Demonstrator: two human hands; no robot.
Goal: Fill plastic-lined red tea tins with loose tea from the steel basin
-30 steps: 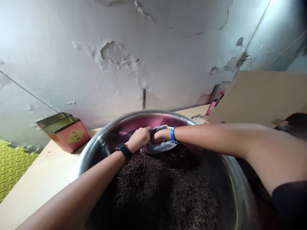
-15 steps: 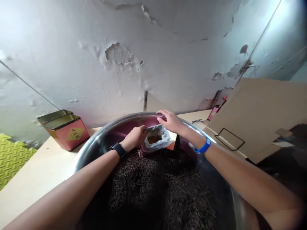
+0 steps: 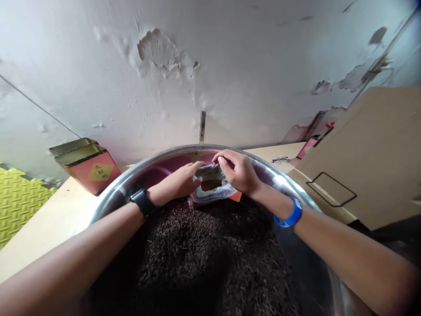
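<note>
A clear plastic bag (image 3: 217, 192) lines a tin with reddish sides, its mouth spread and a brown inside showing. The lined tin sits among dark, loose dried leaves (image 3: 184, 245), which look like tea, in a large metal basin (image 3: 131, 186). My left hand (image 3: 177, 180), below a black watch, is at the bag's left edge with thumb and forefinger apart. Over the back right edge of the bag, my right hand (image 3: 238, 171) has thumb and forefinger pinched together on the plastic. A blue band circles that wrist.
Nested red-and-gold tins (image 3: 98, 171) stand on the pale table (image 3: 39, 237) to the left. At right are a cardboard box (image 3: 378, 153) and eyeglasses (image 3: 280, 160). A yellow foam mat (image 3: 23, 202) lies at far left, and a peeling wall (image 3: 250, 87) rises behind.
My left thumb and forefinger have spread from their grip on the bag's edge. My right hand has come from the basin rim to pinch the bag. The view has shifted slightly.
</note>
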